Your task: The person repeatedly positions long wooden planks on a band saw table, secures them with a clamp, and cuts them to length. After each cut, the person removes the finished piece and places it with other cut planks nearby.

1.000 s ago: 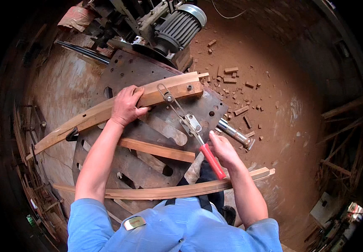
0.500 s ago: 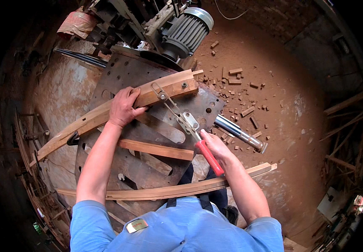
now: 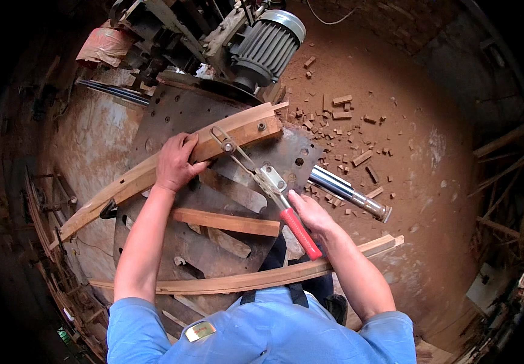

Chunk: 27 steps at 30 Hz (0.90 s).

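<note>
My left hand [image 3: 179, 162] grips a curved wooden piece [image 3: 131, 181], fingers over its far side and thumb on the near side. The piece lies across a slotted, drilled metal plate [image 3: 163, 121]. A toggle clamp [image 3: 268, 179] with a red handle [image 3: 300, 234] reaches its slotted arm onto the wood's right part. Against the right side of that lever, my right hand [image 3: 311, 213] is held with its visible digit straight. No fingers wrap the red grip; the rest are hidden. A straight wooden strip [image 3: 225, 222] sits on the plate nearer to me.
Close to my body lies another long curved wooden piece [image 3: 250, 278]. A grey electric motor [image 3: 268, 48] belongs to the machine beyond the plate. Shiny metal bars [image 3: 350, 194] stick out on the right. Wood offcuts [image 3: 342, 115] litter the dusty floor. Timber lengths [image 3: 501, 142] stand far right.
The view has shifted slightly. Both hands, the curved wood and the clamp keep nearly the same places relative to one another.
</note>
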Each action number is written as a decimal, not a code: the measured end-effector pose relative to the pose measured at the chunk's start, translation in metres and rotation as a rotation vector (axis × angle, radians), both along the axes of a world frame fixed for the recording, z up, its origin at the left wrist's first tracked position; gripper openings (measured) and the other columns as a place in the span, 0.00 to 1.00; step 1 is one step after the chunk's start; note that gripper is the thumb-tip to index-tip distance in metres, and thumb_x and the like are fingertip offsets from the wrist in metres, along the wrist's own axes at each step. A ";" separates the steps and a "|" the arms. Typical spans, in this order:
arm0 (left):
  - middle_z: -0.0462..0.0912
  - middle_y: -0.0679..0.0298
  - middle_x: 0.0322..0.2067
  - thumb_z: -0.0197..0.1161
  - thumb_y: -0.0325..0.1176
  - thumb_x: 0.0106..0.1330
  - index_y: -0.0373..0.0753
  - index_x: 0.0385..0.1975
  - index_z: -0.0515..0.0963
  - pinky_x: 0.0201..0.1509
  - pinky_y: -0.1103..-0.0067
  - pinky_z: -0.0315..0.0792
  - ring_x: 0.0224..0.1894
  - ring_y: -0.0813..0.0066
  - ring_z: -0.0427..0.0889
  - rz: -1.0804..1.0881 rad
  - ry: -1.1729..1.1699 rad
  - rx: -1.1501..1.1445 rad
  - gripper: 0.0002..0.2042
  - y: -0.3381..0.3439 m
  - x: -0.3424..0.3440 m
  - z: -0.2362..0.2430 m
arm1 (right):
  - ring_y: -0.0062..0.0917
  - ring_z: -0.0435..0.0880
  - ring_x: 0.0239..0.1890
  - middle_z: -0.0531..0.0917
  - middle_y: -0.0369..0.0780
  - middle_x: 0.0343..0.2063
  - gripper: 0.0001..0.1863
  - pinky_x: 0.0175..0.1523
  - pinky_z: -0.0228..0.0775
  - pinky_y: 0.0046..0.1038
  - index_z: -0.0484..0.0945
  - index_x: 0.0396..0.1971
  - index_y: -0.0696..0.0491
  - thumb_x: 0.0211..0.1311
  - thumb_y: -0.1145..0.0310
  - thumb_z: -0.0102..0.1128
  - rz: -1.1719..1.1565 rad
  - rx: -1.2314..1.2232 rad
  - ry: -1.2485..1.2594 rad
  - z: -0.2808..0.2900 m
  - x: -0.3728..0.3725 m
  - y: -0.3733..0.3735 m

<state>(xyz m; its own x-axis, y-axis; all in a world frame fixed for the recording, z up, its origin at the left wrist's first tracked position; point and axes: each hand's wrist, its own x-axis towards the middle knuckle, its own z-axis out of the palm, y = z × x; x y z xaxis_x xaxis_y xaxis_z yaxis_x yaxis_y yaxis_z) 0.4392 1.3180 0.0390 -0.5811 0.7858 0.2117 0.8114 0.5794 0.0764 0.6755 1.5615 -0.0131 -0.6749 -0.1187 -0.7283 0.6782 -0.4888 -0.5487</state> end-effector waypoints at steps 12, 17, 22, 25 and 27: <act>0.76 0.53 0.44 0.74 0.39 0.37 0.38 0.46 0.76 0.50 0.65 0.71 0.47 0.54 0.75 0.016 0.003 -0.033 0.30 0.000 -0.001 -0.003 | 0.21 0.79 0.31 0.82 0.42 0.33 0.25 0.37 0.73 0.25 0.74 0.46 0.64 0.71 0.53 0.43 -0.038 -0.002 0.026 -0.011 0.002 -0.002; 0.76 0.54 0.44 0.73 0.39 0.38 0.38 0.46 0.76 0.50 0.65 0.72 0.46 0.53 0.75 0.014 -0.008 -0.021 0.30 0.001 -0.003 -0.003 | 0.25 0.78 0.40 0.80 0.45 0.40 0.28 0.47 0.70 0.29 0.71 0.52 0.65 0.71 0.52 0.45 -0.004 0.041 0.002 -0.016 0.001 0.000; 0.76 0.53 0.44 0.73 0.39 0.38 0.38 0.46 0.76 0.49 0.65 0.72 0.46 0.53 0.76 0.009 0.026 -0.025 0.30 0.001 -0.002 -0.004 | 0.29 0.76 0.49 0.78 0.50 0.47 0.31 0.56 0.66 0.31 0.67 0.56 0.67 0.70 0.51 0.46 0.018 0.040 0.017 -0.036 0.003 -0.005; 0.76 0.53 0.44 0.73 0.39 0.37 0.38 0.46 0.76 0.49 0.65 0.73 0.46 0.52 0.76 0.013 0.021 -0.033 0.30 0.001 -0.002 -0.005 | 0.30 0.75 0.51 0.77 0.51 0.50 0.31 0.59 0.64 0.30 0.65 0.57 0.67 0.70 0.53 0.46 -0.019 0.011 0.058 -0.046 0.006 -0.007; 0.76 0.53 0.44 0.73 0.38 0.37 0.38 0.46 0.76 0.49 0.65 0.73 0.46 0.52 0.76 0.019 0.016 -0.039 0.30 0.001 -0.002 -0.005 | 0.31 0.75 0.53 0.76 0.51 0.51 0.31 0.60 0.63 0.30 0.64 0.58 0.67 0.70 0.53 0.46 -0.017 0.035 0.074 -0.048 0.007 -0.008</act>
<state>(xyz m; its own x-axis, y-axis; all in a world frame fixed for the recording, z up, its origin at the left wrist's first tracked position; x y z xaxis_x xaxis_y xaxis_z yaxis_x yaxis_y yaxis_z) 0.4371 1.3192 0.0343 -0.5929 0.7823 0.1907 0.8011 0.5972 0.0408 0.6827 1.5534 -0.0609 -0.7286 -0.0823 -0.6800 0.6270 -0.4796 -0.6138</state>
